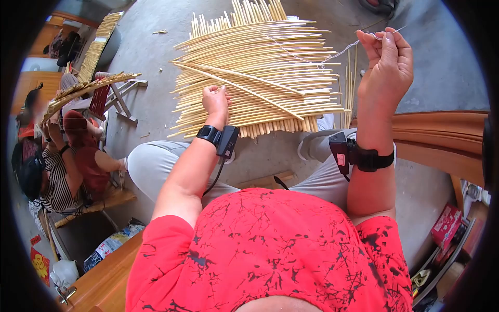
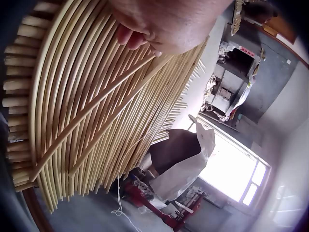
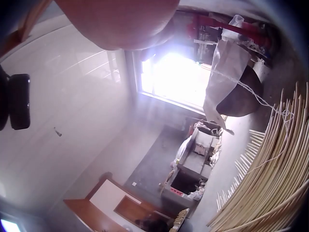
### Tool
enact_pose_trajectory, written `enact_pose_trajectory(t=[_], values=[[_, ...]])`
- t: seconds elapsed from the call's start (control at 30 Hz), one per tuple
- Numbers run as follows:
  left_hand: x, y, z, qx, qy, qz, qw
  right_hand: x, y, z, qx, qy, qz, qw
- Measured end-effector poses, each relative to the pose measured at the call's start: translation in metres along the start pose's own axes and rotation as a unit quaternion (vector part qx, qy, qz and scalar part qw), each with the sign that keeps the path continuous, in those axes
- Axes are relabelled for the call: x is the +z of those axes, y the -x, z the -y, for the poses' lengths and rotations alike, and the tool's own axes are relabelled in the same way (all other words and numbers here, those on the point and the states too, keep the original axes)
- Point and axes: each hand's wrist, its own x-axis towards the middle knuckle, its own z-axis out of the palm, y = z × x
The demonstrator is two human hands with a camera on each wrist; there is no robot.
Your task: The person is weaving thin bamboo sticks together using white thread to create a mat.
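Note:
A mat of pale sticks (image 1: pixel 260 52) lies in front of the person, with more sticks crosswise beneath it. Two loose sticks (image 1: pixel 260 96) lie slantwise on top. The left hand (image 1: pixel 215 100) has its fingers curled at the mat's left part, by the end of a loose stick; in the left wrist view the hand (image 2: pixel 169 24) covers whatever its fingertips touch. Raised at the right, the right hand (image 1: pixel 387 65) pinches a white thread (image 1: pixel 340 53) and what looks like a needle (image 1: pixel 399 29). The thread runs down to the mat's right part and across it.
More sticks (image 1: pixel 350 88) lie on the floor right of the mat. A wooden edge (image 1: pixel 442 140) is at the right. At the left, a seated person in a striped top (image 1: pixel 61 179) is beside another bundle of sticks (image 1: pixel 83 93). A red box (image 1: pixel 446 226) stands at lower right.

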Motion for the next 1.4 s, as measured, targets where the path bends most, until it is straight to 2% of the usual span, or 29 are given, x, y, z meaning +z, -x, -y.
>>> enact_pose_trajectory(t=[0.03, 0.1, 0.17, 0.23, 0.3, 0.33, 0.37, 0.43, 0.5, 0.57, 0.63, 0.73, 0.83, 0.9, 0.93, 1.03, 1.07, 1.13, 1.17, 1.23, 1.4], values=[[-0.004, -0.003, 0.002, 0.063, -0.076, 0.029, 0.995, -0.001, 0.000, 0.001, 0.004, 0.010, -0.004, 1.000], [-0.003, -0.014, 0.008, 0.057, -0.040, -0.004, 0.998, -0.001, 0.001, 0.001, 0.008, 0.011, -0.006, 1.000], [-0.005, -0.026, 0.006, 0.239, -0.197, -0.005, 0.951, -0.001, 0.001, 0.001, 0.013, 0.012, -0.009, 1.000], [-0.004, -0.029, -0.013, 0.259, -0.221, 0.005, 0.940, 0.000, 0.000, -0.001, 0.013, -0.007, -0.015, 1.000], [0.000, -0.041, -0.023, 0.489, -0.327, 0.022, 0.808, -0.001, 0.000, 0.000, 0.020, -0.008, -0.017, 1.000], [0.002, -0.040, -0.033, 0.479, -0.376, 0.074, 0.790, -0.001, 0.000, -0.001, 0.025, -0.009, -0.018, 0.999], [-0.001, -0.043, -0.030, 0.478, -0.377, 0.074, 0.790, -0.003, 0.003, 0.001, 0.027, -0.009, -0.019, 0.999], [0.009, -0.058, -0.037, 0.503, -0.472, 0.115, 0.715, -0.003, -0.001, 0.000, 0.044, -0.007, -0.028, 0.999], [0.015, -0.068, -0.040, 0.518, -0.465, 0.109, 0.710, 0.001, -0.005, 0.002, 0.030, -0.014, -0.028, 0.999], [0.013, -0.078, -0.036, 0.485, -0.523, 0.175, 0.679, -0.002, -0.002, 0.003, 0.060, -0.008, -0.032, 0.998], [0.014, -0.088, -0.040, 0.505, -0.522, 0.184, 0.662, -0.003, -0.005, 0.000, 0.056, -0.006, -0.027, 0.998], [0.007, -0.096, -0.057, 0.556, -0.500, 0.267, 0.608, -0.008, -0.002, 0.006, 0.062, -0.006, -0.036, 0.997], [-0.004, -0.101, -0.087, 0.566, -0.441, 0.285, 0.635, -0.011, -0.003, 0.010, 0.068, -0.018, -0.037, 0.997], [-0.013, -0.117, -0.111, 0.584, -0.412, 0.250, 0.653, -0.012, -0.003, 0.013, 0.066, -0.021, -0.045, 0.997], [-0.014, -0.122, -0.125, 0.570, -0.391, 0.231, 0.684, -0.014, -0.003, 0.015, 0.074, -0.033, -0.040, 0.996], [0.001, -0.150, -0.152, 0.573, -0.397, 0.142, 0.703, -0.009, 0.001, 0.019, 0.081, -0.041, -0.036, 0.995], [0.013, -0.158, -0.155, 0.574, -0.396, 0.143, 0.702, -0.006, 0.004, 0.022, 0.107, -0.033, -0.017, 0.994], [0.049, -0.175, -0.159, 0.572, -0.422, 0.131, 0.691, -0.002, 0.010, 0.023, 0.138, -0.022, 0.025, 0.990], [0.068, -0.188, -0.152, 0.568, -0.434, 0.140, 0.685, -0.002, 0.012, 0.022, 0.134, -0.019, 0.023, 0.991], [0.105, -0.201, -0.138, 0.548, -0.437, 0.179, 0.691, -0.005, 0.015, 0.018, 0.167, 0.038, 0.089, 0.981], [0.156, -0.210, -0.106, 0.512, -0.470, 0.194, 0.693, -0.007, 0.010, 0.014, 0.206, 0.089, 0.119, 0.967]])
